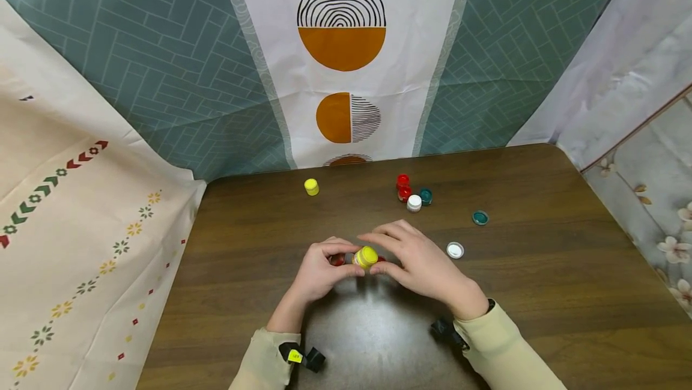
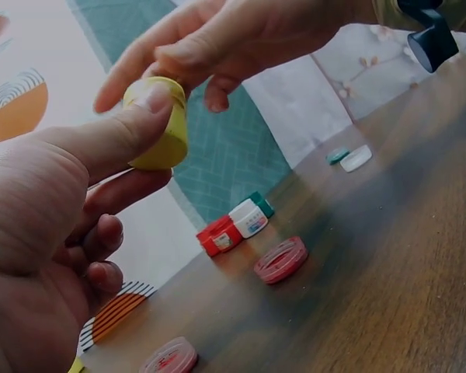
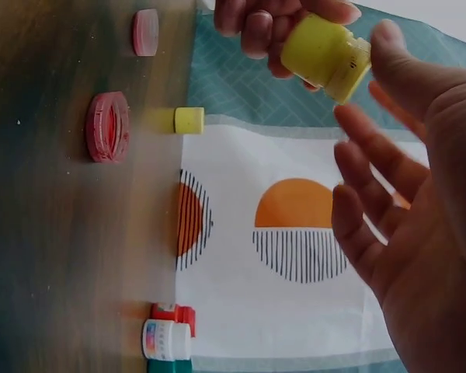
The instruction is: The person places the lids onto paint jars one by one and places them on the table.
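Note:
My left hand (image 1: 324,267) grips a small yellow paint jar (image 1: 366,256) between thumb and fingers, raised above the table. The jar is tilted, its yellow lid facing the right hand. Around the lid side curves my right hand (image 1: 413,258), its thumb and fingers spread apart; in the right wrist view a gap shows between them and the jar. Beneath the hands lie two red lids, best seen in the left wrist view: one red lid (image 2: 281,260) farther off and another red lid (image 2: 171,356) nearer. The left hand partly hides one in the head view.
Toward the back of the wooden table (image 1: 243,240) stands another yellow jar (image 1: 311,187). Right of it cluster red jars (image 1: 403,188), a white jar (image 1: 414,203) and a green jar (image 1: 426,196). A green lid (image 1: 480,217) and a white lid (image 1: 455,250) lie at the right.

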Demonstrator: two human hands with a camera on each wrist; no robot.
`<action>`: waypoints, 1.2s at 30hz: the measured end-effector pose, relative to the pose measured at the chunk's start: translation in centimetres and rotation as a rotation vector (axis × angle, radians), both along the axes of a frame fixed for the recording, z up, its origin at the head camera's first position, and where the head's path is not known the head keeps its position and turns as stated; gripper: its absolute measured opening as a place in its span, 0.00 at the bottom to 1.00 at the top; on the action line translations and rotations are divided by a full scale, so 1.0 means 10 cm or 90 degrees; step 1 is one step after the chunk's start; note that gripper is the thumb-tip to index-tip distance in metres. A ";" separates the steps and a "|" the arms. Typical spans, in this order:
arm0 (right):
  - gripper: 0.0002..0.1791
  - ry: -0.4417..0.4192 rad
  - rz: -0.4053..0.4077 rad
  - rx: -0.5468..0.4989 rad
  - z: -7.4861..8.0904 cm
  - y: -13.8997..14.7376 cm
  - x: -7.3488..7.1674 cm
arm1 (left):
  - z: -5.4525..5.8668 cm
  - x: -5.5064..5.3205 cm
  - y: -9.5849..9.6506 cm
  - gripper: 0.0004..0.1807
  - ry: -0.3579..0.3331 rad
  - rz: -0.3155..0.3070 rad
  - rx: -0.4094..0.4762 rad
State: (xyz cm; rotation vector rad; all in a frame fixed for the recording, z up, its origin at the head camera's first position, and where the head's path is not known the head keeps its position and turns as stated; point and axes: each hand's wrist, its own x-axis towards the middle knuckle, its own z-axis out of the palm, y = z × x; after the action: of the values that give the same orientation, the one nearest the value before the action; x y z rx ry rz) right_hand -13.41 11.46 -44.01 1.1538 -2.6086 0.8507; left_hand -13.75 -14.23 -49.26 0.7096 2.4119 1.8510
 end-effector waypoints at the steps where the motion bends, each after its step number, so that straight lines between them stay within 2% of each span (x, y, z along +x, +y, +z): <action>1: 0.30 0.000 0.017 -0.011 0.00 0.01 -0.01 | 0.00 0.00 0.00 0.18 -0.003 -0.002 0.003; 5: 0.26 0.026 0.057 -0.029 -0.01 0.04 -0.03 | 0.01 0.00 0.00 0.17 -0.002 -0.011 0.010; 11: 0.23 0.051 0.066 -0.037 -0.01 0.03 -0.04 | 0.02 0.01 0.00 0.17 0.000 -0.027 0.014; 15: 0.21 0.061 0.052 -0.025 0.00 0.01 -0.04 | 0.02 0.02 0.00 0.18 0.000 -0.026 0.016; 20: 0.10 0.073 0.022 -0.008 0.02 -0.03 -0.04 | 0.03 0.03 0.05 0.18 -0.002 -0.034 -0.004; 23: 0.06 0.058 -0.002 -0.003 0.02 -0.04 -0.03 | 0.05 0.04 0.09 0.18 0.000 -0.044 -0.009; 26: 0.08 0.030 -0.016 -0.007 0.04 -0.01 -0.02 | 0.05 0.04 0.09 0.18 0.007 -0.041 0.005; 29: 0.14 0.017 0.009 -0.019 0.04 0.03 -0.02 | 0.04 0.03 0.05 0.18 0.011 -0.035 0.023; 33: 0.22 0.037 0.060 -0.033 0.03 0.06 -0.04 | 0.04 0.02 0.00 0.18 0.014 -0.035 0.045; 36: 0.24 0.056 0.078 -0.044 0.02 0.06 -0.05 | 0.05 0.01 -0.02 0.17 0.019 -0.038 0.055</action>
State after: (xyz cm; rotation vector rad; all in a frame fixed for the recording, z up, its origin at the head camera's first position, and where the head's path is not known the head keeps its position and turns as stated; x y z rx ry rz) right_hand -13.92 12.02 -43.81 1.3118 -2.4401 0.8847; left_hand -13.64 -14.38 -48.77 0.8119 2.3137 1.9444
